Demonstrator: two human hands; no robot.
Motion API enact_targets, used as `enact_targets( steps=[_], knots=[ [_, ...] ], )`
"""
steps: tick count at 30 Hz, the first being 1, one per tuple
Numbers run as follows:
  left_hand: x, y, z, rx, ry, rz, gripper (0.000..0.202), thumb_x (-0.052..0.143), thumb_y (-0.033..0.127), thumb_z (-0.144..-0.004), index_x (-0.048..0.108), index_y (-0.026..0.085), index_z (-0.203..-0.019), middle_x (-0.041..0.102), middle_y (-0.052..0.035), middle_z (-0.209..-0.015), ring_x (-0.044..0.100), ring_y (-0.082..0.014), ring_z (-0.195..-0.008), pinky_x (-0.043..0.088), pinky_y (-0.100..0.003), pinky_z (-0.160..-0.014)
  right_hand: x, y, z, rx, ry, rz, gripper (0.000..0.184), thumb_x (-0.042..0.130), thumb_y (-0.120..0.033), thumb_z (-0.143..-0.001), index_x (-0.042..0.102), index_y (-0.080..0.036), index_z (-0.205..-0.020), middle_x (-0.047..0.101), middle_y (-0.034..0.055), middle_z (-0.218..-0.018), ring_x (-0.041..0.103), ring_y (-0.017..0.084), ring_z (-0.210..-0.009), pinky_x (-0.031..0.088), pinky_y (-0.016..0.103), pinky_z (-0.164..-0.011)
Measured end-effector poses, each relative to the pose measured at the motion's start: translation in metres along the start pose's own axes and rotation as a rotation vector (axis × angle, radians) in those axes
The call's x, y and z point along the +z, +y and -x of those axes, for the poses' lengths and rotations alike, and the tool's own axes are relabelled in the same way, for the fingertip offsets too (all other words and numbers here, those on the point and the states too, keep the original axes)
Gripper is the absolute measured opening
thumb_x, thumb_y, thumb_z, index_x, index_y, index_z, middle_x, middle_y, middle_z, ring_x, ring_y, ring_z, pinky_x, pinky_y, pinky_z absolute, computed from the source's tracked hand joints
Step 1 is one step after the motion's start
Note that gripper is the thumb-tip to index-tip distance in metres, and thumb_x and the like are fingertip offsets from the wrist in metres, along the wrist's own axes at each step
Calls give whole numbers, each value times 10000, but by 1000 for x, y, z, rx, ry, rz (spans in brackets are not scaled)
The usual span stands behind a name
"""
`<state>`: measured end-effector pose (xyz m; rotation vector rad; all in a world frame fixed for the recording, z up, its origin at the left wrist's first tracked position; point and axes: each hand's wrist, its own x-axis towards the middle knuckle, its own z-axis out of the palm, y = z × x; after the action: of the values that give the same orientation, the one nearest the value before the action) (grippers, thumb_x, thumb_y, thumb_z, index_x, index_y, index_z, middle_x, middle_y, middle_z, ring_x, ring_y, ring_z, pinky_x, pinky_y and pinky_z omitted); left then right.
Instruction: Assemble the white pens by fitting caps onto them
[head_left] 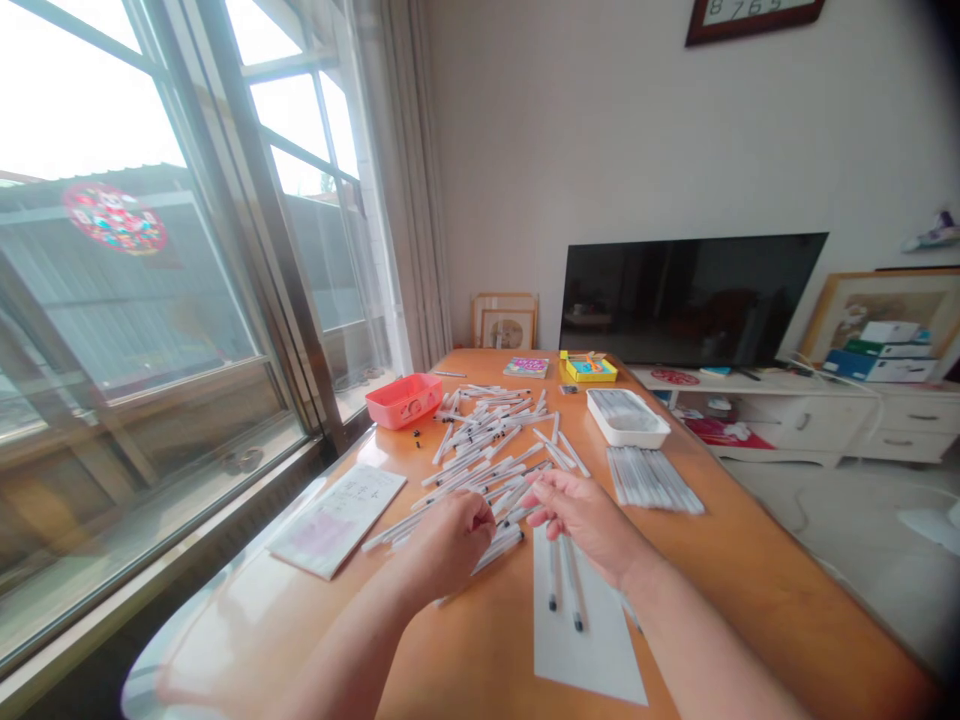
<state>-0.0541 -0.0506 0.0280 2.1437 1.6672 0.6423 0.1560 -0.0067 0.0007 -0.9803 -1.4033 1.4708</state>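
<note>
My left hand is closed above the near side of a loose heap of clear pen barrels, many with black ends. Whatever its fingers hold is hidden. Close to its right, my right hand has thumb and forefinger pinched together, the other fingers curled. Anything in that pinch is too small or blurred to name. Below the right hand a white sheet of paper lies on the table. Two black-ended pens rest on the sheet, partly under the hand.
A red plastic basket stands at the left, a white tray at the right. Beside the tray lies a row of clear tubes. A booklet is at the left edge; a yellow box sits at the far end.
</note>
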Motion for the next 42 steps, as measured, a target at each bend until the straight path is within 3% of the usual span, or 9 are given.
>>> enact_targets(
  steps=[15,25,29,34,42],
  knots=[
    [20,-13,-11,2,-5,256,193,530,324,-841,626,172,-771,592,11,-700,482,-133,-671,338,-249,-583,1,-2,-1,47,87,-131,268,643,-435,-861,617,-173,-911,735,68,-885,699,138,-727,503,214,-593],
    [5,-18,-13,-75,-47,328,244,562,391,-822,654,168,-784,540,17,-654,451,-128,-619,324,-242,-549,-7,5,-8,44,221,-120,283,595,-468,-882,585,-187,-909,751,88,-904,727,184,-766,537,264,-620],
    [-16,-33,-15,-135,-64,314,271,558,419,-825,660,168,-808,512,28,-631,418,-118,-591,321,-243,-544,-7,4,-8,32,270,-101,284,588,-471,-880,594,-188,-899,749,87,-875,728,196,-757,539,284,-630],
    [-36,-66,-34,-185,66,263,276,572,412,-803,662,152,-828,539,25,-643,442,-119,-592,338,-246,-556,-5,0,-7,23,332,-77,263,574,-446,-883,602,-184,-901,745,92,-880,723,201,-763,539,299,-645],
    [-34,-111,-85,-227,200,44,210,546,292,-800,692,153,-860,663,-30,-740,597,-171,-705,424,-264,-621,-6,0,-8,12,402,-38,289,556,-473,-892,607,-189,-920,738,82,-874,714,201,-762,534,311,-659]
  ],
)
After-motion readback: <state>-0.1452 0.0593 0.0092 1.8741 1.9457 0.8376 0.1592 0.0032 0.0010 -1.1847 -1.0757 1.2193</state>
